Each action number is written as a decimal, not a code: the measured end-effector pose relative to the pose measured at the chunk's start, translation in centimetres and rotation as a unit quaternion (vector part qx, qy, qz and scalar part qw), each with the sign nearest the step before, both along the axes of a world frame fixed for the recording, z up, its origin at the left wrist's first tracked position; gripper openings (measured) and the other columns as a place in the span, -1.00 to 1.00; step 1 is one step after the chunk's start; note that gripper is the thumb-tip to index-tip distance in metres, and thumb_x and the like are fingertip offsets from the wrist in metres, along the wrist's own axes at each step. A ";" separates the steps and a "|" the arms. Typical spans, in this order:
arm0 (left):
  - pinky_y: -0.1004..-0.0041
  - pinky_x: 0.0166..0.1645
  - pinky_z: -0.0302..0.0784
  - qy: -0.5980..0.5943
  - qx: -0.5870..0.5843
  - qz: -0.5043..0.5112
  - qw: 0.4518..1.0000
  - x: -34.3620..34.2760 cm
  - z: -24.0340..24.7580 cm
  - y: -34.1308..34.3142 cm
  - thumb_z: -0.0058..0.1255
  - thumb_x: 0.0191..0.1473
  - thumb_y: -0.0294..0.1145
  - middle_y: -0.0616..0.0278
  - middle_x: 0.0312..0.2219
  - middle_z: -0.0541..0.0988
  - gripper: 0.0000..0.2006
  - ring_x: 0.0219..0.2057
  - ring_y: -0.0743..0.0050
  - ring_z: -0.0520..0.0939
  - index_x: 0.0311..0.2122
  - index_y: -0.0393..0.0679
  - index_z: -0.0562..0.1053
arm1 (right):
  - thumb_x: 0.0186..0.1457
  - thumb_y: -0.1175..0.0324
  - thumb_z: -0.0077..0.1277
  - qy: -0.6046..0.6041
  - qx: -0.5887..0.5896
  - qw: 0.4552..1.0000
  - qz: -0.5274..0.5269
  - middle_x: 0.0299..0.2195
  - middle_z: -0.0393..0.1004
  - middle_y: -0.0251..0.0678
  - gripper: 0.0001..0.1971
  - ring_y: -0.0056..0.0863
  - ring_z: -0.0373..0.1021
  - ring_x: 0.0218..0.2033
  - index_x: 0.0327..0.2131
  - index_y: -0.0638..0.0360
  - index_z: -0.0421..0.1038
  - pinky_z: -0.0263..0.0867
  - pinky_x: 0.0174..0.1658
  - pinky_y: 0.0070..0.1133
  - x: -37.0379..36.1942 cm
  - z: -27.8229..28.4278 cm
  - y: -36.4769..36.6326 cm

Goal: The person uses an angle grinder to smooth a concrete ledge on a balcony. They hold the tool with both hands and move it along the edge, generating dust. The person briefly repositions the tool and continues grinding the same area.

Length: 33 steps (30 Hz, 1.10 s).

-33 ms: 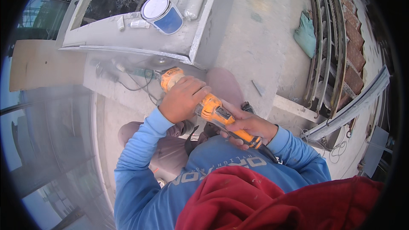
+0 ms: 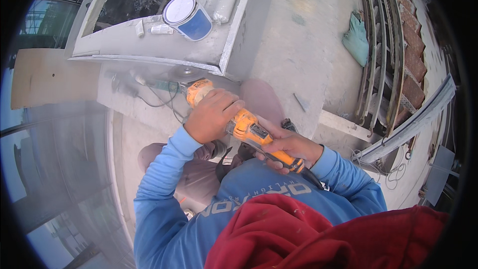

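Note:
Both of my hands are closed round an orange and black angle grinder, held slantwise in front of my body. My left hand wraps over its front part, just behind the gear head. Farther back, my right hand grips the rear of the body near the black cord. The grinder's disc is blurred and lies against or very near the underside of the pale ledge's edge, close to its corner. Pale dust hazes the disc and the area left of it, so exact contact cannot be told.
A blue and white bucket and a small white tube stand on the ledge. Left are a tan board and glass panels. A cable lies below the disc. Metal bars and a green bag lie right.

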<state>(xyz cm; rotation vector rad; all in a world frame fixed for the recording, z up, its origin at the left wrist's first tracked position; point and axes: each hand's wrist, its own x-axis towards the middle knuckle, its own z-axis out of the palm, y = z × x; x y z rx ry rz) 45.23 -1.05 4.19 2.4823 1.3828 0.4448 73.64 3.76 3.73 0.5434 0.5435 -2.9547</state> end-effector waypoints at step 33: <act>0.00 0.19 0.51 0.000 0.014 -0.022 1.000 1.6 0.2 0.2 0.42 -0.33 -0.44 0.10 -0.08 0.60 -0.33 -0.02 -0.07 0.64 0.05 -0.17 0.51 | 0.38 0.36 0.03 -0.011 -0.014 1.000 0.008 -0.17 0.41 -0.23 -0.03 -0.58 0.40 -0.52 0.60 -0.32 -0.42 0.37 -0.54 -0.60 2.4 0.8 -0.1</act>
